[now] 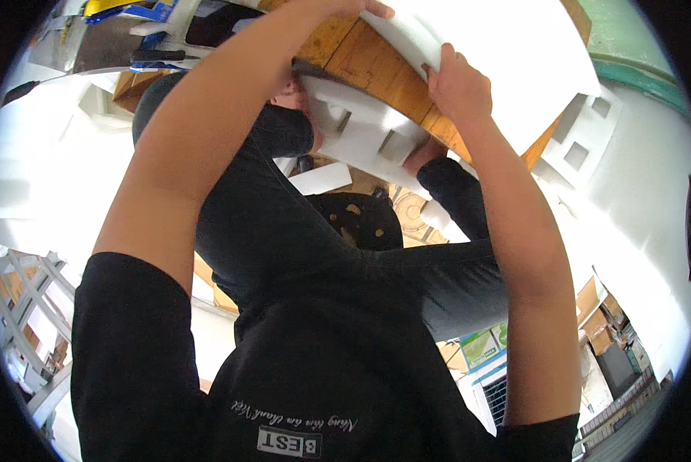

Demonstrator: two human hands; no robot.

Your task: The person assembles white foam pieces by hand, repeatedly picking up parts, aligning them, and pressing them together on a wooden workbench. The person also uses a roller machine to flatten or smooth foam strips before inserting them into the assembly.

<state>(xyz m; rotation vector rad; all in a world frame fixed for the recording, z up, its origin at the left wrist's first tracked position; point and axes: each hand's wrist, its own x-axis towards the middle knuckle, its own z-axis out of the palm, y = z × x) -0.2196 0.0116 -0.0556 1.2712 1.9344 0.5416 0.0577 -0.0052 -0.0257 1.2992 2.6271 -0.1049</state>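
Note:
A large, bright white sheet (526,69), its kind washed out by glare, lies over a wooden tabletop (384,65). Its greyish near edge (407,42) runs slantwise between my hands. My right hand (465,88) is closed at this edge, fingers bent and thumb toward the left. At the top border my left hand (376,8) is mostly cut off; the fingers that show press on the sheet's far-left end. Both forearms reach up over my lap.
Under the table are white foam pieces with cut-outs (361,119) and my bare feet. A dark patterned stool seat (357,219) shows between my legs. Tools and blue packets (149,15) lie at upper left. Another foam piece with square holes (580,146) stands at right.

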